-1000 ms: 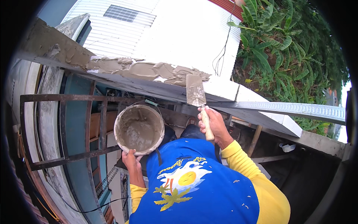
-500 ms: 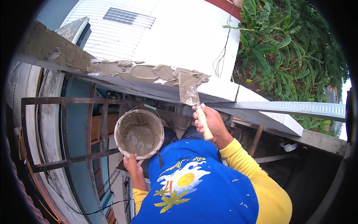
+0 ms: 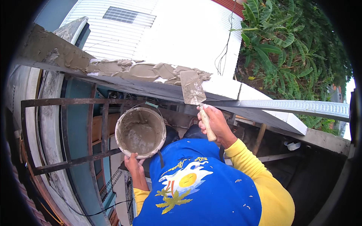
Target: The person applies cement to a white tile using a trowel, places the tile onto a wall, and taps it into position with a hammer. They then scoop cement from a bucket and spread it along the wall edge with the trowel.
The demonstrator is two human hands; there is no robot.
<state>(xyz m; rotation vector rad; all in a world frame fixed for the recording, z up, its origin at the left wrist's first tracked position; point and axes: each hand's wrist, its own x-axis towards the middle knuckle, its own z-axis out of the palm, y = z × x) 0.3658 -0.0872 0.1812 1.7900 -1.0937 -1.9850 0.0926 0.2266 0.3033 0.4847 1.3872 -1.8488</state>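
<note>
My right hand (image 3: 215,124) is closed round the wooden handle of a trowel (image 3: 193,87). The trowel's mortar-smeared blade lies against the side of the wall top, at the right end of a rough strip of wet mortar (image 3: 143,71). That strip runs along the top of a white wall (image 3: 222,86). My left hand (image 3: 134,165) grips the near rim of a bucket (image 3: 161,145), thumb over the edge. Grey mortar (image 3: 140,137) coats the bucket's inside and covers its bottom. The bucket's wire handle with a green grip (image 3: 151,105) leans toward the far side.
A metal channel (image 3: 294,107) juts right from the wall. Dark metal frames (image 3: 68,164) stand left of the bucket, above a drop. Beyond the wall are a white corrugated roof (image 3: 181,34) and banana plants (image 3: 271,49). A wooden prop (image 3: 259,138) stands at right.
The trowel blade has turned slightly and shows more of its face, still at the mortar's right end. The bucket and my left hand stay almost where they were.
</note>
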